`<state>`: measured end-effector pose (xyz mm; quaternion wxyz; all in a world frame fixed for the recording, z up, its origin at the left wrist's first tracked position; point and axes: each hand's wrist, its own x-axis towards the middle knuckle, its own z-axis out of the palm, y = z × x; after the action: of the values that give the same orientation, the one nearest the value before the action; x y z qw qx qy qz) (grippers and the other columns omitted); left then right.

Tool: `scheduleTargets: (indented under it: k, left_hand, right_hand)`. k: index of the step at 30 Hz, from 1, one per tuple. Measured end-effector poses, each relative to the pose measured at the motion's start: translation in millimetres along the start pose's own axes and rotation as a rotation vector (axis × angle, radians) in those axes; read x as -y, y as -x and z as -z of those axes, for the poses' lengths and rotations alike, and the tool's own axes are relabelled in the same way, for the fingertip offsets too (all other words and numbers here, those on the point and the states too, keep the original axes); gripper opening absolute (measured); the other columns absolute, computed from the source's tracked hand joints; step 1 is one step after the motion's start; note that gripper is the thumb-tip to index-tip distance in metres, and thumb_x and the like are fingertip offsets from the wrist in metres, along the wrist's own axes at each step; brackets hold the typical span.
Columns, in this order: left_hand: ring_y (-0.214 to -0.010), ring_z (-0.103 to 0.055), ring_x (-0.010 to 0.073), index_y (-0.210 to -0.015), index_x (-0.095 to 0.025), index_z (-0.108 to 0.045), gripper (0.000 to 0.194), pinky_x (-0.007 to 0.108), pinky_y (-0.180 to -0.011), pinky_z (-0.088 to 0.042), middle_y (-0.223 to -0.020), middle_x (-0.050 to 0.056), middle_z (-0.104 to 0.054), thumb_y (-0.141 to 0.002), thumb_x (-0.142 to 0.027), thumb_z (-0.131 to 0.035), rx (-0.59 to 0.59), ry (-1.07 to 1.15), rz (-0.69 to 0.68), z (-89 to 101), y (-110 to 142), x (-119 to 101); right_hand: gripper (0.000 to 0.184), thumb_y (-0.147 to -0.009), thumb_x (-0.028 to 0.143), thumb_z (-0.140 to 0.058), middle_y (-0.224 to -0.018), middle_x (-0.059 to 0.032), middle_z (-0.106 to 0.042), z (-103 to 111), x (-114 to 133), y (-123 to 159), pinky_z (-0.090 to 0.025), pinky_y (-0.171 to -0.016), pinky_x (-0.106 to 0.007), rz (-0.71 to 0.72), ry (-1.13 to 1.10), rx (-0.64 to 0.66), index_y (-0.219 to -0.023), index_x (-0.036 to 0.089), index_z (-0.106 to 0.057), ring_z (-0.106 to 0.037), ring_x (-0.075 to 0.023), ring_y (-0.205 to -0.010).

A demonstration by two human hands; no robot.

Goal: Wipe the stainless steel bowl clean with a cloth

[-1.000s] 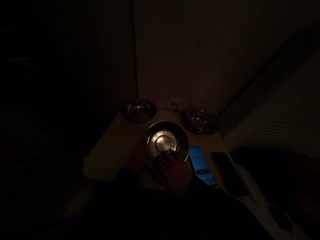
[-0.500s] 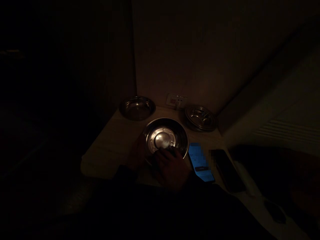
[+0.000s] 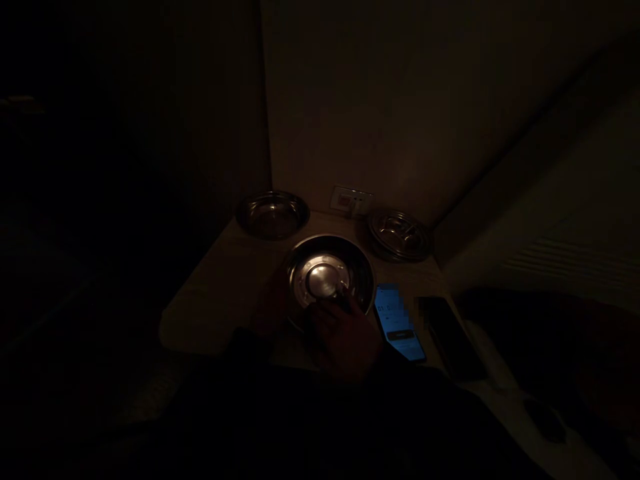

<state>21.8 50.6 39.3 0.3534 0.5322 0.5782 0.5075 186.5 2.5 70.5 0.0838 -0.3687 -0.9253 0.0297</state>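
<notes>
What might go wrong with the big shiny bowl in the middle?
The bowl might slide into the glowing phone, which lies close to its right side. The right hand is over the near rim, so pushing down there could tip it. It's very dark, so fingers might miss things.

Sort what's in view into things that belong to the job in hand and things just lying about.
Seemingly in use:
middle metal bowl, right hand at its near side, left hand beside it

Probably lying about:
lit phone
dark flat object
back-left bowl
back-right metal dishes
</notes>
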Motion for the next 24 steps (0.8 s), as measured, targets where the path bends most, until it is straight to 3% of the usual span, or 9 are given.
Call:
scheduleTargets:
  k: [4,10,17,24]
  left_hand:
    - [-0.123,-0.048,0.0194,-0.125,-0.014,-0.052,0.046,0.034,-0.107,-0.033,-0.131,0.007,-0.055,-0.092,-0.037,-0.029,0.045,0.111,-0.038,0.8,-0.4,0.0]
    - [-0.121,-0.05,0.0209,-0.118,-0.015,-0.057,0.045,0.035,-0.105,-0.036,-0.127,0.006,-0.058,-0.092,-0.038,-0.03,0.014,0.207,-0.029,-0.9,1.4,-3.6]
    - [-0.111,-0.056,0.0213,-0.116,-0.013,-0.055,0.037,0.033,-0.098,-0.042,-0.119,0.009,-0.062,-0.091,-0.029,-0.034,0.007,0.085,-0.029,-0.1,-3.8,3.4]
    - [-0.115,-0.054,0.0252,-0.126,-0.016,-0.049,0.049,0.039,-0.098,-0.042,-0.125,0.011,-0.058,-0.088,-0.046,-0.037,0.004,0.074,0.048,-0.2,-0.7,18.3]
  right_hand:
    - [0.04,-0.085,0.032,-0.053,-0.121,-0.0119,-0.06,9.4,-12.3,13.1,-0.005,-0.111,-0.054,-0.002,0.073,0.067,-0.119,0.011,-0.055,-0.048,-0.0255,-0.117]
    - [0.034,-0.086,0.026,-0.054,-0.119,-0.0123,-0.062,0.3,-11.8,13.7,-0.012,-0.112,-0.052,-0.006,0.138,-0.015,-0.116,0.011,-0.057,-0.051,-0.0247,-0.114]
    - [0.024,-0.086,0.013,-0.051,-0.111,-0.0118,-0.066,-14.2,-15.0,13.8,-0.026,-0.107,-0.048,0.047,0.156,-0.12,-0.108,0.011,-0.06,-0.056,-0.0234,-0.107]
    - [0.022,-0.087,0.018,-0.052,-0.108,-0.0108,-0.067,-20.5,-4.0,-4.6,-0.027,-0.106,-0.049,-0.05,0.12,-0.148,-0.106,0.013,-0.06,-0.057,-0.0242,-0.103]
